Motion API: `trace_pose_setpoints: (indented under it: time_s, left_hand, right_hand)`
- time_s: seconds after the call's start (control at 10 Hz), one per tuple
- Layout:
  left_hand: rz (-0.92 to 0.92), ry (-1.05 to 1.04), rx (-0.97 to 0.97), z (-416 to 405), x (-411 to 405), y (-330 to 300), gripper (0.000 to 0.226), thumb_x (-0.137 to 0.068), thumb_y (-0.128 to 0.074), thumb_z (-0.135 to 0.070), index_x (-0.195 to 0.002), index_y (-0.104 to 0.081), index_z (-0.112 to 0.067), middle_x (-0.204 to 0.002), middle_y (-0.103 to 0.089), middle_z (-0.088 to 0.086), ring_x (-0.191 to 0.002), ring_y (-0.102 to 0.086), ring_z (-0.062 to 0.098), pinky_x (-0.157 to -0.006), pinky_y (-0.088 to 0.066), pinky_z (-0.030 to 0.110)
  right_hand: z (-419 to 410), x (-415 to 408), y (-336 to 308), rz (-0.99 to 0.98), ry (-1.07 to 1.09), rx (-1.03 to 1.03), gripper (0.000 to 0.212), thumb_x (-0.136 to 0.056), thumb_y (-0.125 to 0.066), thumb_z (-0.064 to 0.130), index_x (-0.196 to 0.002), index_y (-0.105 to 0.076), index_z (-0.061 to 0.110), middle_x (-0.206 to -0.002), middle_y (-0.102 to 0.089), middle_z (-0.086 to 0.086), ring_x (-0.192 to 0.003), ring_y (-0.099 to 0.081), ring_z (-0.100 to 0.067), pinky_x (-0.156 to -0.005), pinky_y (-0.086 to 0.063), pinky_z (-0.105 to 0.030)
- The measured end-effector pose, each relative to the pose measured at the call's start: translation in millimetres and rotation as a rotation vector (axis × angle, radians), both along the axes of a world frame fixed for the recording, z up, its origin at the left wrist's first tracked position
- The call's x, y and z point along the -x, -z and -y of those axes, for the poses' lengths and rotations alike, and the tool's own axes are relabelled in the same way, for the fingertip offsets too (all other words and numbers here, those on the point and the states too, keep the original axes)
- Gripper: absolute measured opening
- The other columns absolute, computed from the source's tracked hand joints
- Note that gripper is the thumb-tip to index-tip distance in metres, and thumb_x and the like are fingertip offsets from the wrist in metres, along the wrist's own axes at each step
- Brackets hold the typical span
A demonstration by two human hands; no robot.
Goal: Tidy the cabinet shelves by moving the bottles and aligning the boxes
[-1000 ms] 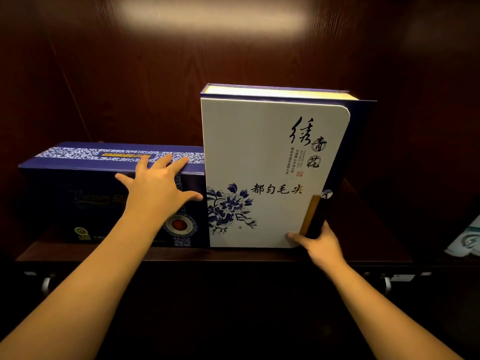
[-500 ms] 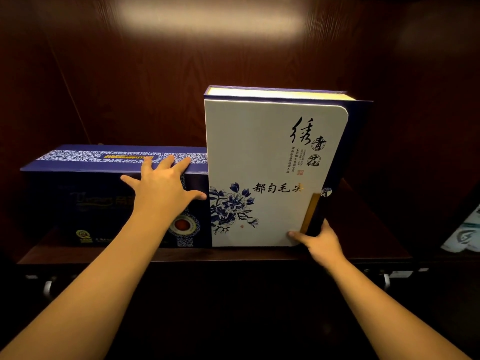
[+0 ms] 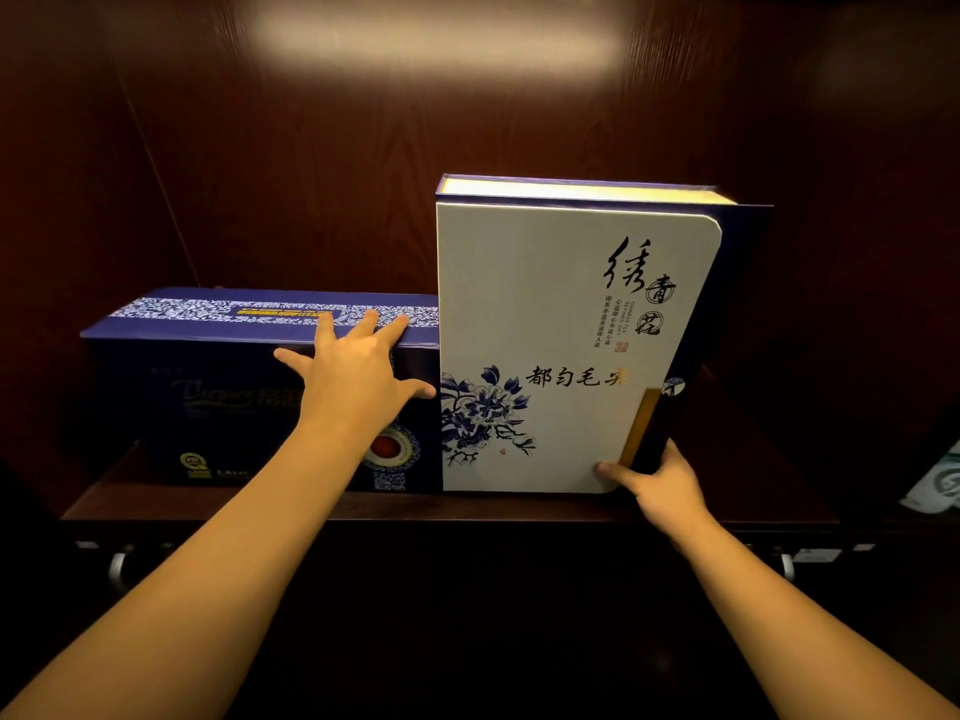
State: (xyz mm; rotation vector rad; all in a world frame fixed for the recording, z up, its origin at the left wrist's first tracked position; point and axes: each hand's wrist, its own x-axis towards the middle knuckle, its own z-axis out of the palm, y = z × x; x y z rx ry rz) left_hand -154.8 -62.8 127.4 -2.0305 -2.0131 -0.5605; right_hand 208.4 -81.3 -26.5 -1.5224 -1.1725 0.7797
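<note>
Little changed from half a second ago: both boxes sitting as before on the shelf (image 3: 363,504), touching side by side. Left hand (image 3: 358,376) open, fingers spread, palm flat against the front of the low dark blue box (image 3: 208,387). Right hand (image 3: 660,480) pinching the lower right corner of the upright white tea box (image 3: 561,324)

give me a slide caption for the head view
Left hand flat on the low dark blue box, right hand gripping the upright white tea box.
</note>
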Motion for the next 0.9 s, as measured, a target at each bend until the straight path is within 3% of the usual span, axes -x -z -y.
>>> trace_pose_setpoints:
  time_s: [0.2, 0.4, 0.6, 0.7, 0.8, 0.9]
  left_hand:
    - [0.003, -0.009, 0.006, 1, -15, 1, 0.101, -0.067, -0.064, -0.083, -0.153, -0.032, -0.042, -0.159, -0.037, -0.003, -0.149, -0.016, 0.043, -0.097, -0.015, 0.086]
    - [-0.002, -0.015, 0.005, 3, -14, 0, 0.101, -0.067, -0.062, -0.084, -0.154, -0.031, -0.042, -0.16, -0.036, -0.003, -0.149, -0.015, 0.042, -0.098, -0.016, 0.086]
    - [-0.007, 0.008, -0.002, 7, -12, 6, 0.1, -0.072, -0.057, -0.084, -0.156, -0.025, -0.04, -0.163, -0.027, -0.002, -0.151, -0.009, 0.04, -0.1, -0.014, 0.084]
    - [0.026, 0.036, 0.011, 19, -13, 4, 0.093, -0.079, -0.063, -0.073, -0.156, -0.029, -0.033, -0.162, -0.029, 0.003, -0.152, -0.012, 0.034, -0.106, -0.018, 0.079]
    - [0.044, 0.089, -0.052, 41, -25, -9, 0.075, -0.083, -0.068, -0.062, -0.145, -0.048, -0.025, -0.149, -0.047, 0.004, -0.142, -0.035, 0.031, -0.107, -0.035, 0.067]
    - [0.034, 0.172, -0.087, 61, -39, -23, 0.051, -0.085, -0.067, -0.06, -0.12, -0.065, -0.022, -0.119, -0.065, 0.001, -0.112, -0.058, 0.026, -0.089, -0.053, 0.048]
  right_hand:
    - [-2, -12, 0, 0.042, 0.033, 0.011, 0.077, -0.057, -0.094, 0.043, -0.122, -0.054, 0.034, -0.107, -0.065, 0.017, -0.105, -0.063, -0.018, -0.09, -0.049, -0.036]
    - [-5, -12, -1, 0.073, 0.039, 0.052, 0.092, -0.061, -0.094, 0.038, -0.139, -0.047, 0.022, -0.125, -0.064, 0.001, -0.116, -0.06, -0.025, -0.102, -0.047, -0.045]
    - [0, -14, -15, 0.143, 0.014, 0.11, 0.085, -0.065, -0.092, 0.036, -0.135, -0.047, 0.019, -0.127, -0.063, -0.002, -0.119, -0.058, -0.028, -0.098, -0.047, -0.041]
    - [14, -13, -33, 0.244, 0.039, 0.098, 0.079, -0.074, -0.087, 0.035, -0.138, -0.045, 0.018, -0.131, -0.06, -0.005, -0.121, -0.057, -0.03, -0.089, -0.046, -0.035]
    - [36, -22, -64, 0.318, 0.032, 0.047, 0.078, -0.08, -0.082, 0.037, -0.144, -0.041, 0.02, -0.136, -0.058, -0.003, -0.121, -0.057, -0.025, -0.091, -0.048, -0.035]
    - [63, -30, -100, 0.376, 0.029, -0.02, 0.055, -0.084, -0.077, 0.038, -0.132, -0.052, 0.026, -0.124, -0.06, 0.005, -0.112, -0.061, -0.019, -0.088, -0.054, -0.036]
